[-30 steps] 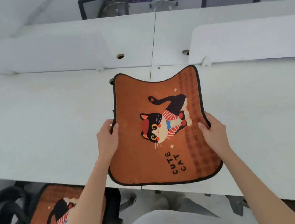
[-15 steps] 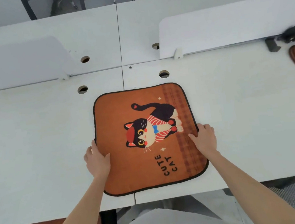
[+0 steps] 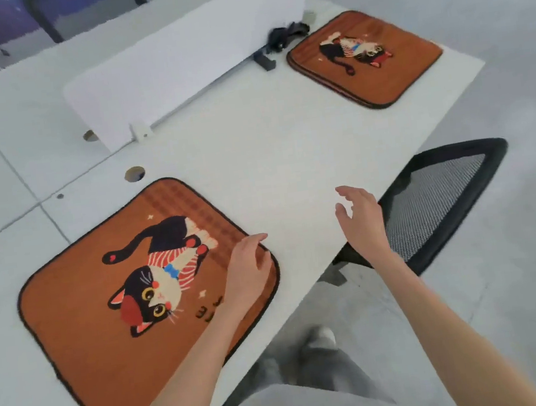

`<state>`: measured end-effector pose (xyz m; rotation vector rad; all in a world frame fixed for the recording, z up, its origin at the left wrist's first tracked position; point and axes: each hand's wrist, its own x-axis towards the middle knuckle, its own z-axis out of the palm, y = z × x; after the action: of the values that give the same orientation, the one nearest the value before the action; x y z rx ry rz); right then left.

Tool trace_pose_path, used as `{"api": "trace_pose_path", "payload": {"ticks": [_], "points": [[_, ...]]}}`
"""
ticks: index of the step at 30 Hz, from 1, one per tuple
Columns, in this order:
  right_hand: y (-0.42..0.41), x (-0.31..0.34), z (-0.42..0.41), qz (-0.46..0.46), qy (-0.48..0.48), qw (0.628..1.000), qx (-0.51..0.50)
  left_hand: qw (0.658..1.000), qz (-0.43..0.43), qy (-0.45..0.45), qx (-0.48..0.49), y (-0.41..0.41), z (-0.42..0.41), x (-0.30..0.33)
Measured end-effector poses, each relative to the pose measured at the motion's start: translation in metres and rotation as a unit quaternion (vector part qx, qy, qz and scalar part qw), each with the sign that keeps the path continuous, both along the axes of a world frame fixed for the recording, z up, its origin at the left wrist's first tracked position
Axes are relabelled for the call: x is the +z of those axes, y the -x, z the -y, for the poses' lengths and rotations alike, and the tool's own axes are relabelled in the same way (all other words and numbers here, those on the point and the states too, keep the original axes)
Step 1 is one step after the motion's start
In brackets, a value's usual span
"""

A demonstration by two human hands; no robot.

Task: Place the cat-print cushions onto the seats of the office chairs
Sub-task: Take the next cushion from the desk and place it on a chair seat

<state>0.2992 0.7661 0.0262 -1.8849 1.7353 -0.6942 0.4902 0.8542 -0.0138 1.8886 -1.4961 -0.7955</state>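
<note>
An orange cat-print cushion (image 3: 102, 290) lies flat on the white desk (image 3: 271, 155) at the lower left. My left hand (image 3: 250, 265) hovers over or rests on its right corner with relaxed fingers, holding nothing. My right hand (image 3: 360, 222) is in the air over the desk's front edge, fingers spread, empty. A small stack of more cat-print cushions (image 3: 366, 55) lies at the desk's far right end. A black mesh office chair (image 3: 435, 202) stands at the desk's front edge, just right of my right hand; only its mesh back shows.
A white divider panel (image 3: 174, 55) runs along the back of the desk, with a black clamp and cable bundle (image 3: 280, 41) at its right end. Cable holes (image 3: 134, 174) dot the desktop. Grey floor lies to the right. More chairs stand beyond the desks at the top left.
Both hands have let go of the near cushion, which now lies flat on the desk. My view has swung right, bringing the cushion stack and the mesh chair into sight. My right hand has lifted.
</note>
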Motion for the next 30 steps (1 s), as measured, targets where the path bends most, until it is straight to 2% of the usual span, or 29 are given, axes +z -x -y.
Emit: {"api": "trace_pose_path", "payload": {"ticks": [5,8,10,13,15,18,20,27,30], "points": [[0.106,0.013,0.008,-0.024,0.074,0.977,-0.200,0.982,-0.026,-0.005,-0.186,0.098,0.039,0.018],[0.155,0.003,0.013,0.040,0.007,0.947,-0.319,0.967,-0.016,-0.028,-0.255,0.152,0.044,0.023],[0.177,-0.004,0.019,0.160,-0.113,0.915,-0.353,0.962,-0.010,-0.039,-0.271,0.183,0.046,0.025],[0.195,-0.004,0.025,0.411,-0.267,0.804,-0.338,0.962,-0.011,-0.075,-0.261,0.223,0.045,0.019],[0.204,-0.007,0.024,0.471,-0.310,0.771,-0.297,0.966,0.000,-0.084,-0.244,0.243,0.043,0.013],[0.212,-0.011,0.028,0.498,-0.340,0.756,-0.254,0.979,0.051,-0.062,-0.186,0.261,0.043,0.012],[0.215,-0.013,0.030,0.501,-0.348,0.752,-0.250,0.983,0.054,-0.054,-0.167,0.267,0.045,0.017],[0.231,-0.023,0.019,0.489,-0.347,0.756,-0.263,0.971,0.024,-0.106,-0.211,0.259,0.029,0.022],[0.244,-0.022,0.006,0.498,-0.326,0.750,-0.289,0.961,-0.007,-0.156,-0.229,0.254,0.012,0.012]]}}
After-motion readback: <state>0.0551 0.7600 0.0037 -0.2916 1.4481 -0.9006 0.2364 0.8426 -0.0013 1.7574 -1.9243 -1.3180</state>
